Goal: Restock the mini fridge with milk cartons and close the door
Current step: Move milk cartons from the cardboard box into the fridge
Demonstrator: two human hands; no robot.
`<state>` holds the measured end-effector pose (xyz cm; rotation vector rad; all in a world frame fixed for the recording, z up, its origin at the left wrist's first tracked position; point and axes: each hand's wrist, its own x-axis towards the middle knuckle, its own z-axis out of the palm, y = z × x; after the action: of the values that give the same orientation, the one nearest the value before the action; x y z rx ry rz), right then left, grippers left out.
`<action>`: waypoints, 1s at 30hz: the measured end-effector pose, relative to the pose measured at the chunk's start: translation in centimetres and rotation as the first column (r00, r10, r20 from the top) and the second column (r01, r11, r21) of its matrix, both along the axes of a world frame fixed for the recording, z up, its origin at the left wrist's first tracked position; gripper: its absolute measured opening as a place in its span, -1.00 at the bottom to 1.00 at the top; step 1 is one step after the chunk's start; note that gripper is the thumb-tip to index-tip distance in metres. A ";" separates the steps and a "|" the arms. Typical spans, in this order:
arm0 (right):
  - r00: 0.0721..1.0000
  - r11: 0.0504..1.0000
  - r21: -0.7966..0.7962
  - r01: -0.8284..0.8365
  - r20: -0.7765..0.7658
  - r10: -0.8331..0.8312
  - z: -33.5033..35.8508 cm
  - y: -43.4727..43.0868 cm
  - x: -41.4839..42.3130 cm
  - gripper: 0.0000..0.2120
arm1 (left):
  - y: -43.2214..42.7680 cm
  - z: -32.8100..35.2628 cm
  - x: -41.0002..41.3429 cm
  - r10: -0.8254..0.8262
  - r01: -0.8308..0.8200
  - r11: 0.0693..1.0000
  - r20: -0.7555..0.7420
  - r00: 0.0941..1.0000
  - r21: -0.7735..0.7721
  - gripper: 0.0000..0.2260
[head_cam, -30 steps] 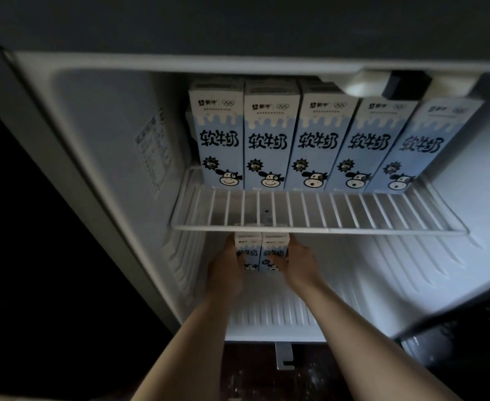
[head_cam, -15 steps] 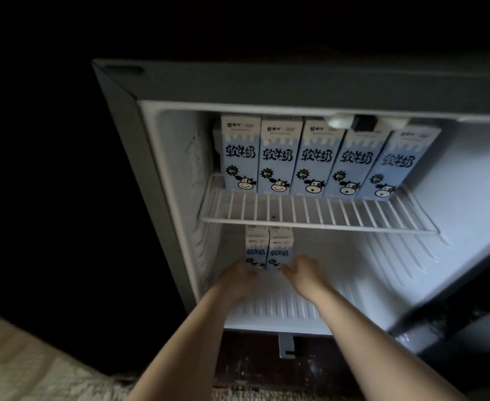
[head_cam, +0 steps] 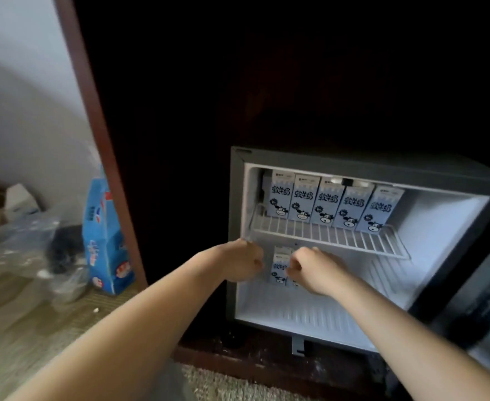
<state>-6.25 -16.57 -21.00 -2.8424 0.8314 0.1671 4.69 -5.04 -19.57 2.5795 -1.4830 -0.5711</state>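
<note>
Two hands at the fridge (head_cam: pixel 371 172), empty, fingers curled.

From the left: a blue pack (head_cam: pixel 105 241) on the floor, likely the stock; left hand (head_cam: pixel 242 263) and right hand (head_cam: pixel 314 273) loosely closed on nothing, before two cartons (head_cam: pixel 279 266) on the fridge floor; five cartons (head_cam: pixel 329 206) lining the shelf (head_cam: pixel 324 237).

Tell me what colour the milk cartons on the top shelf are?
Light blue and white milk cartons, black lettering; head view.
</note>
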 end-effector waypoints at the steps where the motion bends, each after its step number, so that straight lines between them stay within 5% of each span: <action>1: 0.999 0.999 -0.017 -0.031 0.021 0.031 1.5 1.2 -0.2 -0.76 | 1.3 1.3 -0.1 -0.007 0.008 1.000 0.032 0.999 -0.014 -0.72; 13: 0.814 0.830 -0.277 -0.483 0.208 0.543 11.5 17.7 -1.4 -0.82 | 21.5 8.9 -3.7 0.104 -0.074 0.990 0.266 0.958 -0.122 -0.67; 22: 0.661 0.677 -0.117 -0.727 0.148 0.735 6.3 29.0 -0.6 -0.80 | 37.3 4.2 -7.9 0.420 -0.413 0.907 0.100 0.902 -0.083 -0.67; 30: 0.525 0.507 0.229 -0.831 0.023 0.851 -4.6 40.0 -1.6 -0.81 | 47.0 -6.6 -14.4 0.680 -0.679 0.733 -0.066 0.730 0.043 -0.66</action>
<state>-7.83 23.39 -25.57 -2.7513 -0.6451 0.4773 -9.66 41.96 -26.19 2.7914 -0.4074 -0.5556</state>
